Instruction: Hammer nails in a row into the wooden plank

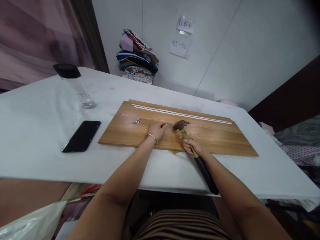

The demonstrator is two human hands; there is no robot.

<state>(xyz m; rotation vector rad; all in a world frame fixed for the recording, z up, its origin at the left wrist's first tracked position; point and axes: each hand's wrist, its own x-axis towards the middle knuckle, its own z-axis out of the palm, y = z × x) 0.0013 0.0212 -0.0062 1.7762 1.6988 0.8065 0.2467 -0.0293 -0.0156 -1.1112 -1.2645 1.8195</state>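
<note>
We've got our right hand clenched round one hammer, its head over the one board. Our left hand sits curled just beside it, can't tell around what. One phone, one bottle off left.

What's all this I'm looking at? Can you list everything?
table: one, white, under everything
board: one, brown wood, mid-table
strip: one, pale, along the board's far edge
nails: small loose pile, grey, on the board's left part
hammer: one, dark head, yellow-black handle, head on the board
phone: one, black, left of the board
bottle: one, clear, black cap, far left
cloths: one stack, mixed colours, by the wall
notes: two, white, on the wall
bag: one, clear plastic, bottom left
left hand: fingers curled, on the board, bracelet on wrist
right hand: gripping the hammer handle
</note>
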